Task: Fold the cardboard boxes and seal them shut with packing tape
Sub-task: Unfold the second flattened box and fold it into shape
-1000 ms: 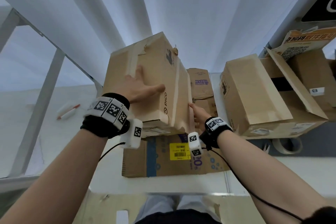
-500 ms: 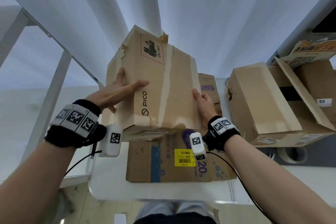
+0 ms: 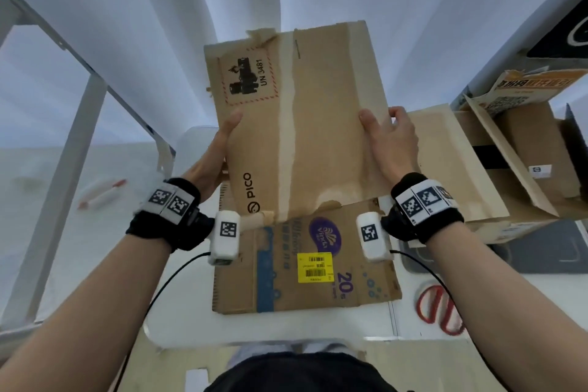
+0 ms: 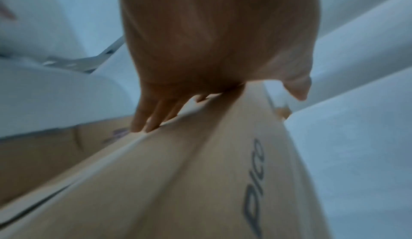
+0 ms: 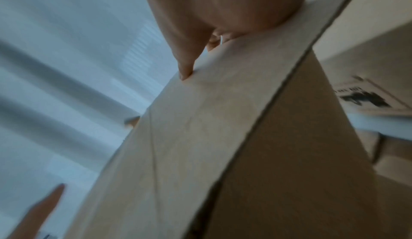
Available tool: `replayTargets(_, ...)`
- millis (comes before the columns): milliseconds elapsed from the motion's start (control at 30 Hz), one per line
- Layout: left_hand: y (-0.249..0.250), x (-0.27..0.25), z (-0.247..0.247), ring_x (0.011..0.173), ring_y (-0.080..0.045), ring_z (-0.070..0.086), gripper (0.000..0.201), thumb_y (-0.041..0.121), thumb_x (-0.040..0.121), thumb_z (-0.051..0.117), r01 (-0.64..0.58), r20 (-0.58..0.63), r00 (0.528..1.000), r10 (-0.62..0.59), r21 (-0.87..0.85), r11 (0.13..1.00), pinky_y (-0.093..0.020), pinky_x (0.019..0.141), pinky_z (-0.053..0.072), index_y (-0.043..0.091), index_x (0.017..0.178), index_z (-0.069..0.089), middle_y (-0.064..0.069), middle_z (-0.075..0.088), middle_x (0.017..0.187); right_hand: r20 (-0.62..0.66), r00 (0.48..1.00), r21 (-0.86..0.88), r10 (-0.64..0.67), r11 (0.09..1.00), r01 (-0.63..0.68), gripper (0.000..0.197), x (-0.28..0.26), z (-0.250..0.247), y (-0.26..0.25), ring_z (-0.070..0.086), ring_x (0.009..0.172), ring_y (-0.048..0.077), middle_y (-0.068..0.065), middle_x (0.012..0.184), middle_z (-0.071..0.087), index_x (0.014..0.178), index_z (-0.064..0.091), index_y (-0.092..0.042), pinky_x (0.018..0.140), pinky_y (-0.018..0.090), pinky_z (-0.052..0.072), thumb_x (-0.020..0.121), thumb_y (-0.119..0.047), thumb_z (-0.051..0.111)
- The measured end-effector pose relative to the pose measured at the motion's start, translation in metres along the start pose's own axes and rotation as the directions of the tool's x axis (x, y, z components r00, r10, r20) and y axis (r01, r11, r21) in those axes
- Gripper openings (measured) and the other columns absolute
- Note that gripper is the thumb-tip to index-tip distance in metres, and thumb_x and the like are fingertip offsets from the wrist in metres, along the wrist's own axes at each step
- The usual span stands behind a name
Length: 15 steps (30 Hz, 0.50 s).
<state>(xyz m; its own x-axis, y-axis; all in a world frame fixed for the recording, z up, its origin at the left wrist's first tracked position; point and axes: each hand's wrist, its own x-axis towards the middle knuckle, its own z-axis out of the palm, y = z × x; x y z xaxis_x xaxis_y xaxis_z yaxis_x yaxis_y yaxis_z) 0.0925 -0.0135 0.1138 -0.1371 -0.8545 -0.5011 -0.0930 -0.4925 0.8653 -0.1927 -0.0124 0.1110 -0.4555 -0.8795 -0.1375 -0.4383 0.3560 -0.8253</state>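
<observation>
I hold a brown PICO box (image 3: 318, 124) up in front of me, its broad face with a pale tape strip and a UN 3481 label turned toward me. My left hand (image 3: 219, 149) grips its left edge, thumb on the face and fingers (image 4: 142, 119) along the side. At the right edge my right hand (image 3: 389, 140) holds on, thumb in front, fingers curled round behind. The wrist views show the box (image 4: 200, 181) (image 5: 200, 137) close up and blurred. A flattened printed box (image 3: 286, 277) with a yellow label lies on the white table (image 3: 318, 328) beneath.
Several more cardboard boxes (image 3: 471, 169) stand stacked at the right, some with flaps up. Red-handled scissors (image 3: 440, 305) lie on the table at the right. A metal frame (image 3: 79, 124) and white curtains close off the left and back.
The PICO box has been turned and lifted so its taped broad face points at me. My left hand slid from the face to the left edge; my right hand moved up the right edge.
</observation>
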Motion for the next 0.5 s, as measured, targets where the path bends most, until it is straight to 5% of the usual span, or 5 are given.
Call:
replayTargets(133,-0.043,0.01,0.015,0.104,-0.028,0.069,0.064,0.069,0.095,0.032,-0.016,-0.034,0.999,0.004,-0.366,0.93,-0.053,0.092,0.053,0.025,0.132,0.059,-0.008,0.071,0.118,0.003,0.992,-0.189,-0.125,0.974,0.123,0.039,-0.018,-0.007,-0.025,0.056,0.079,0.016,-0.017,0.082,0.058,0.106,0.044,-0.026,0.063,0.029,0.036,0.09,-0.06,0.056)
replayTargets(267,-0.08,0.024,0.031,0.113,-0.034,0.064,0.079,0.079,0.085,0.039,0.083,-0.018,0.993,-0.113,-0.566,0.82,-0.054,0.094,0.052,0.022,0.136,0.059,-0.013,0.066,0.129,0.072,0.951,-0.376,-0.299,0.876,0.304,0.034,-0.046,-0.008,-0.043,0.052,0.079,0.019,-0.009,0.087,0.057,0.115,0.042,-0.02,0.071,0.033,0.037,0.098,-0.049,0.05)
replayTargets(400,-0.11,0.036,0.045,0.115,-0.033,0.065,0.084,0.087,0.078,0.039,0.171,0.012,0.974,-0.225,-0.691,0.703,-0.055,0.099,0.049,0.027,0.13,0.065,-0.009,0.068,0.126,0.178,0.907,-0.441,-0.382,0.793,0.42,0.018,-0.065,0.003,-0.045,0.049,0.071,0.013,-0.011,0.09,0.054,0.107,0.036,-0.025,0.056,0.024,0.03,0.103,-0.038,0.047)
replayTargets(500,-0.129,0.042,0.053,0.115,-0.031,0.065,0.085,0.089,0.076,0.038,0.18,-0.004,0.963,-0.271,-0.739,0.649,-0.053,0.098,0.049,0.029,0.131,0.063,-0.007,0.068,0.127,0.214,0.886,-0.451,-0.411,0.763,0.463,0.012,-0.071,0.018,-0.037,0.055,0.071,0.018,-0.013,0.088,0.055,0.103,0.037,-0.025,0.062,0.032,0.041,0.104,-0.032,0.046)
